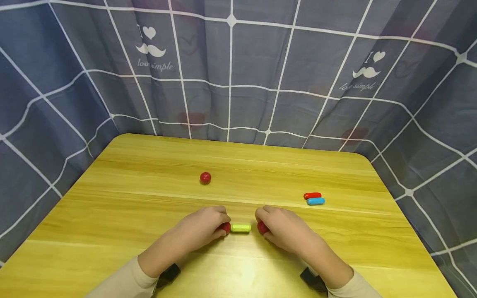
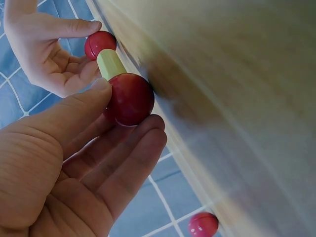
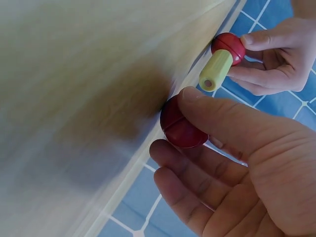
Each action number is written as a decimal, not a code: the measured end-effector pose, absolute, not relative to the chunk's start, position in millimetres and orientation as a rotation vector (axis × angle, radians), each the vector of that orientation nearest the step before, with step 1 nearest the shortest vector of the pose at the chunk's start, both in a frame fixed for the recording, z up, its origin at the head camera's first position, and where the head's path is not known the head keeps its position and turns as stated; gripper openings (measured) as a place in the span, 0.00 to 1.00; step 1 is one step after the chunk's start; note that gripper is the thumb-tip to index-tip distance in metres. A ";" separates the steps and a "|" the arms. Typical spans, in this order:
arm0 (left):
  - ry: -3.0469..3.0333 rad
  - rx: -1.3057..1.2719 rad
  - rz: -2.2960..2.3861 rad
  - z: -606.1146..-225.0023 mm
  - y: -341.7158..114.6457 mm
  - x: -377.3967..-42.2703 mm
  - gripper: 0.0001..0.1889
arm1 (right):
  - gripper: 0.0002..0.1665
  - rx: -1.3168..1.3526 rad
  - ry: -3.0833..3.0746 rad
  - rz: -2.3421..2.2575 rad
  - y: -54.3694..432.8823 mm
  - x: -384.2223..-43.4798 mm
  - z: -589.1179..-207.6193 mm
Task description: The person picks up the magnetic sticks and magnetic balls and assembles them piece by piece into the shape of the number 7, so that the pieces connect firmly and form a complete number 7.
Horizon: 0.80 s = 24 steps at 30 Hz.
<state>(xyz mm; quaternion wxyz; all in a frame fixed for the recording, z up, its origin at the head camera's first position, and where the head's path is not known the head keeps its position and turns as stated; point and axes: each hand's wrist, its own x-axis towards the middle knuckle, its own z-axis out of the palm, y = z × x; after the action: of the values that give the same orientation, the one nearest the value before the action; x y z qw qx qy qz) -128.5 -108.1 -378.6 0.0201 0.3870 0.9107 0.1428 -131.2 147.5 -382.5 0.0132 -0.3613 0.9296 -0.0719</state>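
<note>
Near the table's front, my left hand pinches a red ball between thumb and fingers. A yellow-green stick lies sideways against that ball, pointing at my right hand. In the right wrist view the stick's near end shows a small round hole. My right hand grips a second red ball, with a seam line around it, a short gap away from the stick's free end. Both balls are partly covered by the fingers in the head view.
A third red ball rests farther back, left of centre. To the right, a red stick and a blue stick lie side by side on the wooden table. A checked grey-blue curtain hangs around the table's back and sides.
</note>
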 end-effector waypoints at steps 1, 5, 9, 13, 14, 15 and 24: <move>2.826 1.199 0.442 -378.4 -108.2 -128.8 0.06 | 0.19 -1.127 2.897 -0.222 147.8 -130.8 -382.4; 2.827 1.210 0.438 -378.6 -106.9 -130.9 0.07 | 0.19 -1.130 2.905 -0.211 148.4 -129.8 -382.0; 2.830 1.217 0.410 -379.5 -102.6 -133.9 0.06 | 0.19 -1.134 2.902 -0.227 146.3 -130.4 -382.0; 2.835 1.226 0.369 -379.9 -95.0 -137.6 0.06 | 0.18 -1.139 2.891 -0.247 143.2 -131.4 -381.9; 2.837 1.227 0.360 -380.0 -93.1 -138.5 0.06 | 0.18 -1.137 2.889 -0.248 142.9 -131.6 -381.9; 2.837 1.224 0.357 -380.0 -91.5 -139.1 0.06 | 0.18 -1.134 2.888 -0.251 142.9 -131.9 -382.0; 2.836 1.191 0.362 -379.7 -88.1 -139.6 0.06 | 0.18 -1.082 2.879 -0.286 151.5 -132.0 -382.7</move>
<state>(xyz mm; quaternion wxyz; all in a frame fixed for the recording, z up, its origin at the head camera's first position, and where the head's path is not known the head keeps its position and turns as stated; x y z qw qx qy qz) -139.6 -88.1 -379.7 0.0222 0.3843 0.9155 0.1167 -132.0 151.5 -382.7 0.0261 -0.3503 0.9317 -0.0927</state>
